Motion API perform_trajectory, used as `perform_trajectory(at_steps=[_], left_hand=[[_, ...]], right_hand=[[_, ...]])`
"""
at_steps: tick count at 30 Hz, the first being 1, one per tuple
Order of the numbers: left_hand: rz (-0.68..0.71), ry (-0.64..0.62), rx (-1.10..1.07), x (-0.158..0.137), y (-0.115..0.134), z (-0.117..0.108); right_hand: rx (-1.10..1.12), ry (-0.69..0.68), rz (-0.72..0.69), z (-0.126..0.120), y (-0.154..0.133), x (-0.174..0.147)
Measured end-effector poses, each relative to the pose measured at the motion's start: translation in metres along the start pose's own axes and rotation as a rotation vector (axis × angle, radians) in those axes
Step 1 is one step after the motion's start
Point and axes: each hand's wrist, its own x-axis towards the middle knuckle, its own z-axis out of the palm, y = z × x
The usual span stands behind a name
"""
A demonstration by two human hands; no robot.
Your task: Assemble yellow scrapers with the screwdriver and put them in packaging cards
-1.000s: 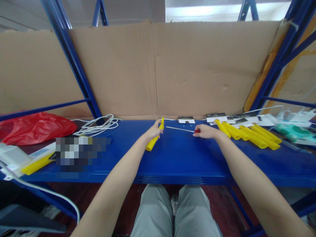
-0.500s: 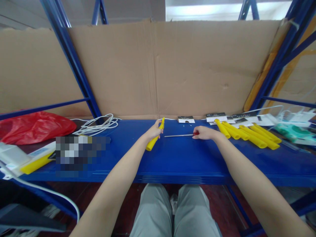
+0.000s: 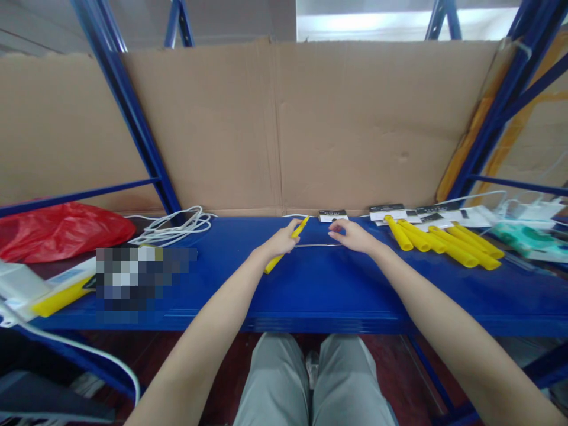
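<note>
My left hand is closed around a flattened-looking yellow plastic tube, which slants up to the right through the fingers. A screwdriver's thin metal shaft lies on the blue table, pointing left; its handle is hidden under my right hand. The right fingers are apart and curved, above the table just in front of a small black-and-white card. I see nothing between them.
Several yellow tubes with black-and-white header cards lie at right, near a green-and-white package. A coiled white cable, a red plastic bag and another yellow tube are at left. A cardboard sheet stands behind.
My right hand has let go of the screwdriver's red handle and moved left and slightly up towards the small card. The left hand and yellow tube have shifted slightly right, the tube tilting more.
</note>
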Motion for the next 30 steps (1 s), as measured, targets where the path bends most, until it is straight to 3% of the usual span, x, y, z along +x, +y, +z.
perform_trajectory(at_steps=[4,13,30], left_hand=[[0.073,0.008,0.082,-0.002,0.005,0.002],[0.309,0.035,0.038,0.000,0.007,0.012],[0.359,0.039,0.037,-0.004,0.017,0.014]], right_hand=[[0.119,0.081,-0.102,0.010,-0.012,0.002],[0.307,0.086,-0.096,0.018,-0.024,0.003],[0.654,0.100,0.046,0.013,-0.024,0.004]])
